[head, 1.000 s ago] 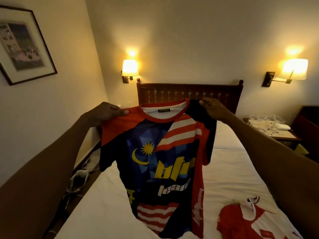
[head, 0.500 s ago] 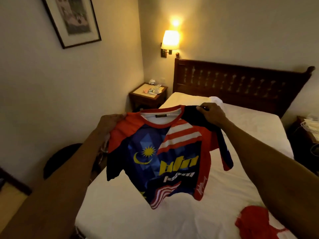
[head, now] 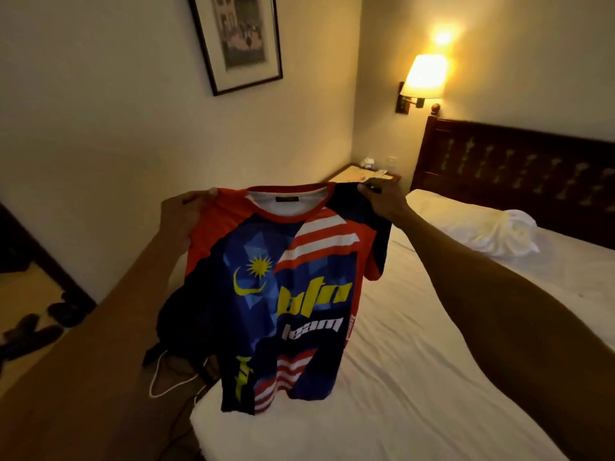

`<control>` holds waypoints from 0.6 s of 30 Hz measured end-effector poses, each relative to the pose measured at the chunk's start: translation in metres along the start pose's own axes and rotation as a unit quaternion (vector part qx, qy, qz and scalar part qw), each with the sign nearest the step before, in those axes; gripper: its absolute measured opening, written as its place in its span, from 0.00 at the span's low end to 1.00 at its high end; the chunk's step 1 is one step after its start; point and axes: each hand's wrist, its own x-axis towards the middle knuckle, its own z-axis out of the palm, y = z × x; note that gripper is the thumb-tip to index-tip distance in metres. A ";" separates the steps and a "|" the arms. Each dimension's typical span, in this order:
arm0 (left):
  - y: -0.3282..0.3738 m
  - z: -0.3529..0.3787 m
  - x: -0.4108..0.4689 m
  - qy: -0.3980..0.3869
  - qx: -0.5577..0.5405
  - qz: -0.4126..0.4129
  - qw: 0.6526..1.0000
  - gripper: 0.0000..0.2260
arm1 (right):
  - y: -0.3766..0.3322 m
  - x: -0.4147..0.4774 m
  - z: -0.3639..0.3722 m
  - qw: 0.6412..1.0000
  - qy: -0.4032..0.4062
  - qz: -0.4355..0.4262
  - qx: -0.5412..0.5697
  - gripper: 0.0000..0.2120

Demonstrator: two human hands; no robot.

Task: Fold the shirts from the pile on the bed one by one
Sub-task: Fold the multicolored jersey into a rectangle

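Observation:
A dark blue and red jersey (head: 283, 294) with a yellow moon and star, red-white stripes and yellow lettering hangs upright in the air, front toward me. My left hand (head: 183, 207) pinches its red left shoulder. My right hand (head: 382, 197) pinches its dark right shoulder. The hem dangles just above the near left corner of the white bed (head: 432, 361). The pile of shirts is out of view.
A crumpled white pillow (head: 482, 227) lies by the dark wooden headboard (head: 515, 161). A bedside table (head: 362, 174) stands in the corner under a lit wall lamp (head: 424, 78). A framed picture (head: 239, 41) hangs on the wall. Shoes (head: 43, 324) and a white cord (head: 169, 384) lie on the floor at left.
My view has swung left and the red shirt on the bed has left the frame. Both hands have carried the jersey toward the bed's left edge, still hanging by its shoulders.

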 end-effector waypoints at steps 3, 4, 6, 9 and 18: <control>0.005 -0.017 -0.003 -0.011 0.009 0.015 1.000 0.06 | -0.009 0.017 0.010 1.000 -0.005 -0.006 -0.014 0.25; 0.004 -0.022 -0.009 -0.021 0.019 0.014 0.999 0.07 | -0.019 0.009 0.010 1.000 -0.002 -0.012 -0.007 0.23; -0.004 -0.029 -0.024 -0.054 0.041 -0.001 0.998 0.12 | -0.023 -0.006 0.013 0.999 -0.027 -0.022 0.020 0.19; -0.027 -0.035 -0.059 -0.075 0.050 -0.039 0.995 0.21 | -0.008 -0.036 0.012 0.994 -0.080 -0.031 0.070 0.17; -0.173 0.003 -0.199 -0.107 0.120 -0.214 0.964 0.14 | 0.162 -0.147 0.041 0.965 -0.207 0.109 0.120 0.17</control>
